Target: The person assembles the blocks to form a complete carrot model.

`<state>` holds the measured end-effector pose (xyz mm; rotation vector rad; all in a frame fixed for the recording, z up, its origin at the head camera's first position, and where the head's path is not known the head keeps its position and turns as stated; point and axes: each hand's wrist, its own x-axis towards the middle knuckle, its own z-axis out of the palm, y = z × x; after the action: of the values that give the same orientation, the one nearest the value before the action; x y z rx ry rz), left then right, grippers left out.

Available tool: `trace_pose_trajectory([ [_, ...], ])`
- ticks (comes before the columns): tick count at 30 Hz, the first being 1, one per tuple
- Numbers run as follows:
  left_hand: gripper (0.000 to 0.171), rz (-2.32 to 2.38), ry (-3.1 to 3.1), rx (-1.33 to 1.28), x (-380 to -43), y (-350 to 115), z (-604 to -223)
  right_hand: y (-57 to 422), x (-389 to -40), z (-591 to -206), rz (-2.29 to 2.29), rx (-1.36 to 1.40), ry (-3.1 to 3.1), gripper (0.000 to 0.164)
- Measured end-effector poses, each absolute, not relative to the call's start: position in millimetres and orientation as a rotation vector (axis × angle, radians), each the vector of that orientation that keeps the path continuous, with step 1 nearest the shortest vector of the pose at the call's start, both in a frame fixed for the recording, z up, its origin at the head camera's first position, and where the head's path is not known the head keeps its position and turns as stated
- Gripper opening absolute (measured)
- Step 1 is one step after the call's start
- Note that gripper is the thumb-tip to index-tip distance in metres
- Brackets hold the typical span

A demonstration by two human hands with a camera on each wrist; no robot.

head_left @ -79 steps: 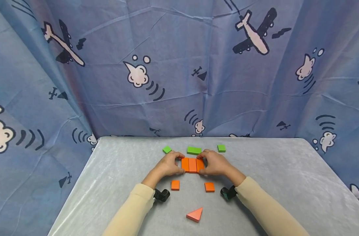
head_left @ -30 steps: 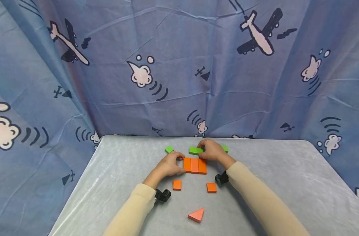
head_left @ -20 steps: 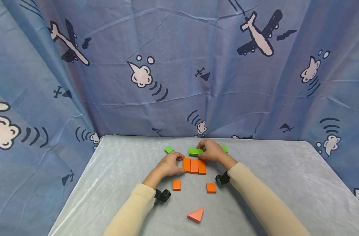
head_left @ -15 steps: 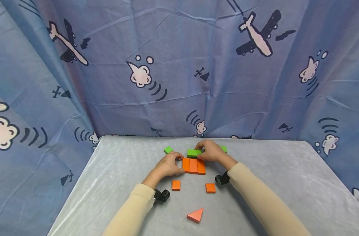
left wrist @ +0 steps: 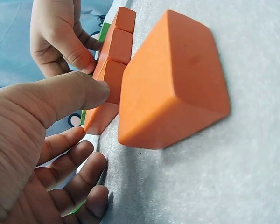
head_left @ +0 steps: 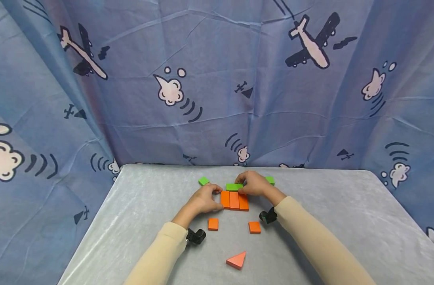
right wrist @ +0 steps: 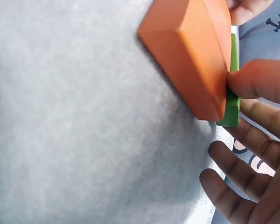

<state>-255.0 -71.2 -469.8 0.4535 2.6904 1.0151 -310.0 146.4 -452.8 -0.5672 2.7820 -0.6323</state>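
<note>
Three orange rectangular blocks lie side by side on the table. My left hand pinches the leftmost orange block by its near and far ends; in the left wrist view the thumb lies on its near end and the other fingers curl below. My right hand grips the right part of a green rectangular block between thumb and fingers, right at the row's far edge. In the right wrist view the green block stands just behind the rightmost orange block.
Two small green blocks lie at the back, the right one partly behind my right hand. Nearer are two small orange blocks and a pinkish triangular block. A patterned blue curtain hangs behind the table.
My right hand has left the rightmost orange block, taken hold of the green block and drawn it nearer, up to the orange row. The left hand has stayed at the leftmost block.
</note>
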Motion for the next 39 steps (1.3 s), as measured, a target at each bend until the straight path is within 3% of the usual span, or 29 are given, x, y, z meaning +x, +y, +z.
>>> trace_pose_trajectory([
  [25, 0.054, 1.013, 2.696, 0.459, -254, -71, -469, 150, -307, -450, -0.688, -0.564, 2.746, 0.027],
  [39, 0.055, 1.011, 2.698, 0.471, -255, -71, -470, 179, -298, -436, -0.649, -0.487, 2.909, 0.032],
])
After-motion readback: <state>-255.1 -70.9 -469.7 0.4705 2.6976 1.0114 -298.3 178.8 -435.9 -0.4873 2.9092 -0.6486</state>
